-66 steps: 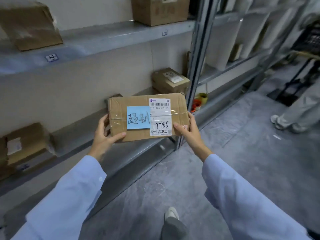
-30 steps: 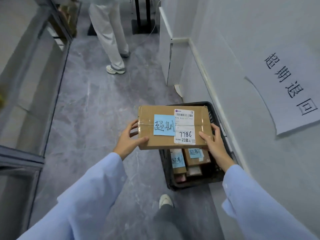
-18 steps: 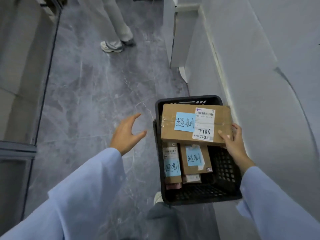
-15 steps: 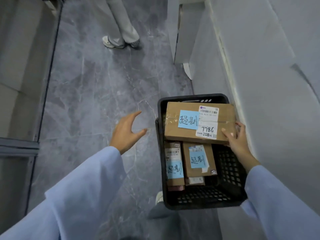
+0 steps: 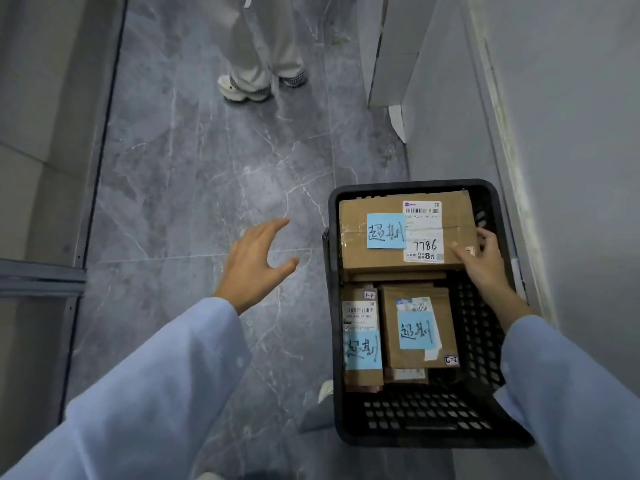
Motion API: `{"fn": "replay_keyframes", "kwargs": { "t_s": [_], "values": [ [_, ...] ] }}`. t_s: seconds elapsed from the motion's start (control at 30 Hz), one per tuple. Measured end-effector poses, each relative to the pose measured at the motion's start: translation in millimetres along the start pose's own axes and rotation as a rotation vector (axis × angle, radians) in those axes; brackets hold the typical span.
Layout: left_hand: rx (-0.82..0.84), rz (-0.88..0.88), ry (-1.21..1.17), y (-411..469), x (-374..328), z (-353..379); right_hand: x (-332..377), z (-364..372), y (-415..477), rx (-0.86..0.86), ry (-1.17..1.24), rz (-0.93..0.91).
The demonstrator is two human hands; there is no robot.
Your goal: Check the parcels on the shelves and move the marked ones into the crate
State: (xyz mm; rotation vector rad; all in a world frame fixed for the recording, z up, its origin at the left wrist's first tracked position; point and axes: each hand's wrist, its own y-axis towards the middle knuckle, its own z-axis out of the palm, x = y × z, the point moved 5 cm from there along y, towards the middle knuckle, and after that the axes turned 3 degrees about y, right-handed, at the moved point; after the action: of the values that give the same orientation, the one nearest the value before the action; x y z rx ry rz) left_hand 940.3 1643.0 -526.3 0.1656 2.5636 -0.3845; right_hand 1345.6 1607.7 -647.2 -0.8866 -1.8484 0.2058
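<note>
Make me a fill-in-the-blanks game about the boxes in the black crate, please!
1. The big parcel in the black crate has the handwritten number ____.
2. The right hand grips that parcel, while the left hand holds ____.
3. The sticky note on it is coloured ____.
4. Counting it, ____ parcels in the crate show such notes.

Missing words: 7786; nothing; blue; three.
</note>
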Motion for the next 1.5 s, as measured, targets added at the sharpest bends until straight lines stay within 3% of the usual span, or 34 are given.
{"fn": "replay_keyframes", "kwargs": {
  "t_s": [0.3, 0.57, 0.73, 1.03, 1.27, 1.5],
  "values": [
    [-0.058, -0.063, -0.037, -20.3, 0.7, -34.3, 37.6, 14.0, -44.6, -0.051, -0.245, -0.153],
    [-0.164, -0.101, 0.177, -74.0, 28.2, -109.0, 136.5, 115.9, -127.3, 0.242, -0.643, -0.502],
    [-0.28, -0.239, 0.312, -139.8, 78.9, -179.8, 213.3, 211.6, -218.1, 0.413, -0.774, -0.771],
    [-0.534, -0.573, 0.393, -345.4, 202.4, -328.5, 317.8, 390.5, -461.8, 0.633, -0.819, -1.205],
    [-0.72, -0.814, 0.428, -552.1, 283.4, -414.5, 342.6, 500.8, -691.4, 0.798, -0.795, -1.495],
    [-0.853, -1.079, 0.499, -759.4, 334.5, -468.7, 337.5, 563.7, -912.8, 0.943, -0.73, -1.723]
  ]
}}
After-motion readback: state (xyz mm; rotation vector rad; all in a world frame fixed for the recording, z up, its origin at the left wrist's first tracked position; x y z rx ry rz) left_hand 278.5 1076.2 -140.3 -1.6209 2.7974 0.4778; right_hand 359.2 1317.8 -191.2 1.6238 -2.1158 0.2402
